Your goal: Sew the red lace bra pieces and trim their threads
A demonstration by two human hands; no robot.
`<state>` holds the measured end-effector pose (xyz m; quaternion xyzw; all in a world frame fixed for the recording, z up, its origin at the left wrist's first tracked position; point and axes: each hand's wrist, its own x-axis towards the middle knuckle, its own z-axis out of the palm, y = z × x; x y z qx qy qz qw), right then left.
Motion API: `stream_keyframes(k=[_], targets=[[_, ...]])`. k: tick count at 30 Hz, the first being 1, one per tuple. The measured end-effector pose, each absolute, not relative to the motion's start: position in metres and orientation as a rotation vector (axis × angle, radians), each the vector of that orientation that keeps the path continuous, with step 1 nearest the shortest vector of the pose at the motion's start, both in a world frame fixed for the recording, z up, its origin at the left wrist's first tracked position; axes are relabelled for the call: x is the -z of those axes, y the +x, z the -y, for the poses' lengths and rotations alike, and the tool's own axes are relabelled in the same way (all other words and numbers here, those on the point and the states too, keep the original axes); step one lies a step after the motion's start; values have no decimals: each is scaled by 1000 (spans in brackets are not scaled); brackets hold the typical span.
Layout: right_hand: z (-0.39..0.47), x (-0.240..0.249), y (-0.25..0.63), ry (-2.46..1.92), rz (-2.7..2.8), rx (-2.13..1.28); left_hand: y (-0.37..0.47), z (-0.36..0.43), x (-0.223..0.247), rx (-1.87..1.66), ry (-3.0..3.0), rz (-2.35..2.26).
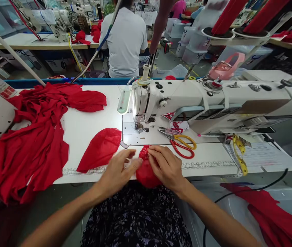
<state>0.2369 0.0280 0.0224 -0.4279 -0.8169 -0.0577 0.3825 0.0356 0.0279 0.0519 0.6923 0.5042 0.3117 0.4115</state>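
We find the right hand (167, 168) grasping a red cloth piece (148, 173) at its lace edge, thumb and fingers pinched together. The left hand (121, 168) is released, its thumb and fingers spread apart just beside the piece; whether the thumb touches it we cannot tell.

The piece lies between the two hands, at the front edge of the desk (81, 127). Its long axis runs away from the body: the lace end points towards the sewing machine (182, 96), the rounded end towards the lap.

Beyond the right hand we note scissors (173, 138), blades pointing away and leftward. Just beyond the left hand lies a red panel (101, 149), slanting away to the right. Farther left of that hand we record a cloth heap (37, 137).
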Motion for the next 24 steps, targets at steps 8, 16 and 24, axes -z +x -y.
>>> stream_keyframes(k=[8, 16, 24], targets=[[-3, -38, 235, -1025, 1979, -98, 81, -9, -41, -1127, 947, -1009], [-9, -44, 242, -1243, 1898, -665, 69, -3, -39, -1043, 1016, -991], [-25, -27, 286, -1401, 2136, 76, 60, -3, -40, -1101, 904, -1144]])
